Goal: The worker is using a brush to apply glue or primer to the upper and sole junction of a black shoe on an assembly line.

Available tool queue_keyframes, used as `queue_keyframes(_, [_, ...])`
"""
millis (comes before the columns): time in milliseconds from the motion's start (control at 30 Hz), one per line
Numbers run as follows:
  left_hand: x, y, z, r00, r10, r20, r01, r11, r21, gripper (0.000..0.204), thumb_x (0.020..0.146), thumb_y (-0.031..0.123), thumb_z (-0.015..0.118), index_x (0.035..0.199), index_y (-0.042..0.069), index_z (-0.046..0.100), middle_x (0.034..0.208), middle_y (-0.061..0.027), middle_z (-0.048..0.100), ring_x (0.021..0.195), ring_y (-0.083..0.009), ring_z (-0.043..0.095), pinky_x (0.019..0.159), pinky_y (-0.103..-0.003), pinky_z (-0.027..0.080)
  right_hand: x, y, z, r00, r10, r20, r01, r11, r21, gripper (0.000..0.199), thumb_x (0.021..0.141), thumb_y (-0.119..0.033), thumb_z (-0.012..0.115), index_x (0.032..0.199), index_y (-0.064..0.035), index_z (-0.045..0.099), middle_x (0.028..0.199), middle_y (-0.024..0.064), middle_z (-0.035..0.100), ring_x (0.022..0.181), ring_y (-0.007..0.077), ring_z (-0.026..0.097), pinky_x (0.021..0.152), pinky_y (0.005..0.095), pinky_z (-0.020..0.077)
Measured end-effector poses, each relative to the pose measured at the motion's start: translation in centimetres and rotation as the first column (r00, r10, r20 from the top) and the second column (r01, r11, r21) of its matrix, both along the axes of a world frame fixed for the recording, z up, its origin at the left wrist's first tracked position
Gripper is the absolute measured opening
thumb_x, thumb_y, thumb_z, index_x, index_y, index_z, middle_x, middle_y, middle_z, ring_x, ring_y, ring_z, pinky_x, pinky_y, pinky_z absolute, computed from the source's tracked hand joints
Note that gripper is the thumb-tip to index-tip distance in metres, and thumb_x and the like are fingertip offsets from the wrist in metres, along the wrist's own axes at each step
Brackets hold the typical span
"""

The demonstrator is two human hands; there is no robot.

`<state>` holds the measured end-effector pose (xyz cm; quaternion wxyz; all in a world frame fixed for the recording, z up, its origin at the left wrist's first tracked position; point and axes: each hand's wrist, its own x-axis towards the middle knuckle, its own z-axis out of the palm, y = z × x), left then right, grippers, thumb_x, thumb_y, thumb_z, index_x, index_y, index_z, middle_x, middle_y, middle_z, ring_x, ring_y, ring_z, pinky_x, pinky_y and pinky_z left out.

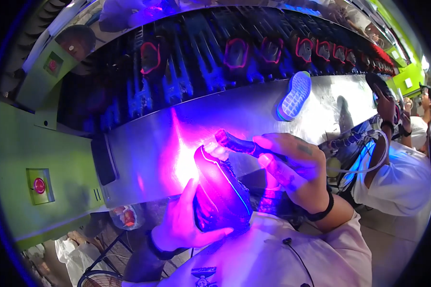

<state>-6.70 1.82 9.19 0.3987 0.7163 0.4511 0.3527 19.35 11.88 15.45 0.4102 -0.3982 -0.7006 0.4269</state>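
Note:
My left hand (177,222) grips a dark shoe upper (222,191) near my chest, fingers along one side and thumb across its lower end. Pink and violet light floods the shoe and blurs its detail. In my right hand (292,167) is a dark rod-like tool (237,143), pinched between thumb and fingers. The tool's end hovers by the shoe's upper end, where something pale (215,151) shows; whether they touch I cannot tell. Beyond my right hand, a pale shoe sole (294,97) lies tread up on the metal ledge (254,107).
Behind the ledge runs a dark slatted rack (191,62) bearing several dark shoe parts with glowing red outlines (236,53). At left stands a green machine panel with a red button (39,185). A co-worker's hand (387,107) holds a dark shoe at right. A clear bag (127,217) hangs below the ledge.

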Motion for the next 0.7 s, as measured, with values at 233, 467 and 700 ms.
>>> queue_keyframes(233, [-0.4, 0.7, 0.1, 0.999, 0.036, -0.029, -0.034, 0.996, 0.085, 0.127, 0.073, 0.046, 0.094, 0.153, -0.017, 0.018, 0.132, -0.0351, 0.058, 0.114, -0.0424, 0.069, 0.095, -0.048, 0.058, 1.4, -0.9, -1.5, 0.997, 0.072, -0.011, -0.071, 0.997, 0.035, 0.034, 0.089, 0.000, 0.076, 0.122, -0.0034, 0.075, 0.106, 0.0125, 0.077, 0.088, 0.0191, 0.072, 0.079, 0.0299, 0.0551])
queue_keyframes(467, [-0.5, 0.5, 0.2, 0.991, 0.064, 0.121, -0.064, 0.998, 0.002, 0.127, 0.074, 0.034, 0.095, 0.157, -0.013, 0.011, 0.144, -0.0325, 0.051, 0.132, -0.0393, 0.058, 0.111, -0.049, 0.046, 2.0, -2.2, -2.7, 0.997, 0.056, 0.051, -0.055, 0.998, -0.005, 0.035, 0.090, -0.003, 0.075, 0.124, -0.0038, 0.074, 0.106, 0.0148, 0.076, 0.091, 0.0218, 0.073, 0.081, 0.0319, 0.0553])
queue_keyframes(700, [0.3, 1.0, 1.1, 0.922, 0.201, 0.332, -0.094, 0.946, -0.311, 0.117, 0.078, 0.015, 0.088, 0.161, -0.005, 0.008, 0.150, -0.0253, 0.041, 0.139, -0.0320, 0.050, 0.114, -0.047, 0.043, 1.2, -4.3, -4.9, 0.999, -0.030, 0.019, 0.029, 0.999, 0.032, 0.032, 0.091, -0.007, 0.076, 0.123, -0.0036, 0.075, 0.109, 0.0171, 0.076, 0.097, 0.0296, 0.073, 0.090, 0.0370, 0.0546])
